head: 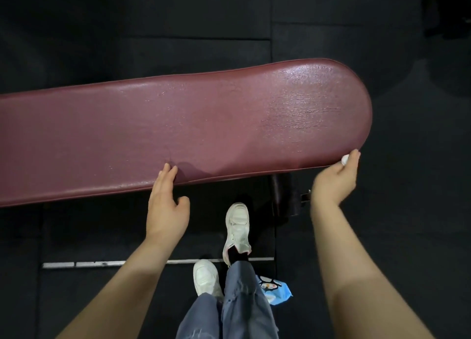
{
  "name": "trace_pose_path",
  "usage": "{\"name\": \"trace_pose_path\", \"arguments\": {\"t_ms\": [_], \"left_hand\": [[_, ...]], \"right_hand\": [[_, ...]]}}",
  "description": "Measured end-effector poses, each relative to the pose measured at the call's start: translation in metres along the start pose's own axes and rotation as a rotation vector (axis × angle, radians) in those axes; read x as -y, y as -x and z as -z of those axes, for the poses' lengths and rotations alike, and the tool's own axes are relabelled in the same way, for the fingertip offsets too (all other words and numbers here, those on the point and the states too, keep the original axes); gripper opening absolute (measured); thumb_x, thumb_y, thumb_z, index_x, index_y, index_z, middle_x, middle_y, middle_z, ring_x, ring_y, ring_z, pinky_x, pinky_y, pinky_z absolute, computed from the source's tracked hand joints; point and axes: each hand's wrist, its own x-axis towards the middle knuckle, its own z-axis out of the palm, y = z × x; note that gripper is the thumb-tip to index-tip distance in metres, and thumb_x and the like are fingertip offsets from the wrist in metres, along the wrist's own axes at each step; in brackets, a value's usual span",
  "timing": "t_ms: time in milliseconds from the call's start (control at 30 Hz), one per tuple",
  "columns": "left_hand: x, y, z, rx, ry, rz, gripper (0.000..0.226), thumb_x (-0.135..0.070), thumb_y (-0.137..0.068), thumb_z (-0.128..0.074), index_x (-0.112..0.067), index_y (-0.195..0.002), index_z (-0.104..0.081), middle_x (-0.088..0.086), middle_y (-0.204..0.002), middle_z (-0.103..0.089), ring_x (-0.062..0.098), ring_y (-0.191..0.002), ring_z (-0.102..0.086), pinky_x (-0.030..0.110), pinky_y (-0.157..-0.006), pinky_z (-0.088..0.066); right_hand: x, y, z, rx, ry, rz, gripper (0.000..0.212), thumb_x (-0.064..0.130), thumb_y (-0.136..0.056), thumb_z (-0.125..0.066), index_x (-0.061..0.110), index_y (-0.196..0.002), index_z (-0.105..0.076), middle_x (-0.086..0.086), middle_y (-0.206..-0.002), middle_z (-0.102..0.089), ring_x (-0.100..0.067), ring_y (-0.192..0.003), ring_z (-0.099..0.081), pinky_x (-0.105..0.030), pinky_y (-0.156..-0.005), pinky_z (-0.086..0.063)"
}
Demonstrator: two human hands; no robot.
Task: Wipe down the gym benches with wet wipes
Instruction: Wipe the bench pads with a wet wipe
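Maroon bench point(178, 129) spans frame, rounded end at right, wet sheen on pad near that end. Right hand point(336, 178) at bench's near edge by rounded end, fingers curled, pinching white wipe point(345, 159) against edge; wipe mostly hidden. Left hand point(165, 206) at bench's near edge, well left of right hand, fingers straight, tips resting on pad, thumb apart, holding nothing. Below bench: black floor point(76, 236), two white shoes point(237, 229), jeans point(244, 308). Blue wipe pack point(277, 291) on floor beside right leg.
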Motion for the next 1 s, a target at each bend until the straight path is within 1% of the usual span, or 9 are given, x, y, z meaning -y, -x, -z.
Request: {"name": "trace_pose_path", "arguments": {"t_ms": [100, 167, 367, 467, 567, 733, 800, 900, 1000], "left_hand": [[0.0, 0.001, 0.006, 0.016, 0.045, 0.0, 0.07, 0.007, -0.089, -0.047, -0.026, -0.149, -0.036, -0.014, -0.159, -0.025, 0.004, -0.147, -0.019, 0.035, -0.121, -0.021], [0.0, 0.002, 0.011, 0.014, 0.093, 0.015, 0.07, 0.008, -0.089, -0.046, -0.028, -0.149, -0.036, -0.015, -0.157, -0.029, 0.001, -0.144, -0.023, 0.028, -0.119, -0.02], [0.008, 0.001, 0.02, -0.061, 0.245, 0.109, 0.069, 0.006, -0.09, -0.045, -0.033, -0.147, -0.038, -0.018, -0.152, -0.037, -0.001, -0.14, -0.032, 0.031, -0.119, -0.027], [0.015, 0.001, 0.027, -0.101, 0.321, 0.163, 0.067, 0.005, -0.091, -0.045, -0.031, -0.147, -0.039, -0.014, -0.151, -0.04, -0.002, -0.138, -0.033, 0.026, -0.117, -0.026], [0.021, 0.003, 0.034, -0.079, 0.326, 0.175, 0.065, 0.005, -0.093, -0.047, -0.028, -0.148, -0.039, -0.015, -0.15, -0.04, -0.004, -0.135, -0.033, 0.017, -0.109, -0.026], [0.026, 0.008, 0.041, -0.036, 0.261, 0.148, 0.067, 0.006, -0.091, -0.045, -0.027, -0.148, -0.037, -0.017, -0.148, -0.036, -0.007, -0.135, -0.028, 0.016, -0.11, -0.021], [0.027, 0.009, 0.041, -0.025, 0.261, 0.173, 0.067, 0.005, -0.091, -0.046, -0.03, -0.148, -0.037, -0.017, -0.151, -0.035, -0.004, -0.138, -0.027, 0.023, -0.115, -0.021], [0.023, 0.008, 0.04, -0.022, 0.228, 0.167, 0.068, 0.004, -0.091, -0.047, -0.03, -0.148, -0.036, -0.014, -0.153, -0.035, 0.0, -0.141, -0.026, 0.026, -0.118, -0.02], [0.015, 0.004, 0.04, -0.025, 0.188, 0.131, 0.068, 0.005, -0.09, -0.048, -0.028, -0.148, -0.036, -0.015, -0.152, -0.034, -0.001, -0.142, -0.025, 0.026, -0.118, -0.019]], "right_hand": [[0.01, 0.032, -0.021, -0.098, -0.086, -0.042, 0.046, 0.003, -0.1, -0.033, 0.01, -0.145, -0.044, -0.007, -0.155, -0.034, -0.017, -0.144, -0.03, -0.002, -0.106, -0.017], [0.012, 0.059, -0.031, -0.032, -0.083, 0.103, 0.048, -0.005, -0.096, -0.035, 0.004, -0.143, -0.045, -0.012, -0.153, -0.037, -0.022, -0.143, -0.033, -0.013, -0.114, -0.02], [0.018, 0.16, -0.088, 0.711, 0.145, 0.916, 0.052, -0.014, -0.08, -0.056, -0.001, -0.13, -0.055, -0.018, -0.136, -0.053, -0.035, -0.122, -0.05, -0.045, -0.109, -0.037], [0.008, 0.194, -0.102, 1.014, 0.261, 1.398, 0.048, -0.003, -0.084, -0.057, -0.003, -0.132, -0.055, -0.019, -0.139, -0.053, -0.036, -0.127, -0.051, -0.041, -0.117, -0.026], [0.009, 0.19, -0.099, 1.251, 0.338, 1.608, 0.045, 0.006, -0.092, -0.04, -0.002, -0.133, -0.055, -0.017, -0.141, -0.052, -0.035, -0.131, -0.049, -0.038, -0.118, -0.022], [0.035, 0.131, -0.088, 1.056, 0.42, 1.586, 0.051, -0.005, -0.079, -0.056, 0.0, -0.13, -0.058, -0.017, -0.137, -0.056, -0.033, -0.124, -0.055, -0.045, -0.109, -0.037], [0.047, 0.108, -0.079, 1.009, 0.537, 1.504, 0.052, 0.013, -0.086, -0.064, -0.001, -0.135, -0.053, -0.018, -0.144, -0.048, -0.031, -0.133, -0.045, -0.043, -0.116, -0.03], [0.06, 0.098, -0.069, 1.227, 0.535, 1.494, 0.054, 0.037, -0.097, -0.047, 0.002, -0.139, -0.049, -0.014, -0.151, -0.04, -0.028, -0.14, -0.036, -0.038, -0.12, -0.021], [0.063, 0.094, -0.074, 1.392, 0.443, 1.569, 0.046, 0.005, -0.085, -0.068, 0.004, -0.13, -0.06, -0.013, -0.139, -0.054, -0.032, -0.126, -0.054, -0.042, -0.107, -0.042]]}}
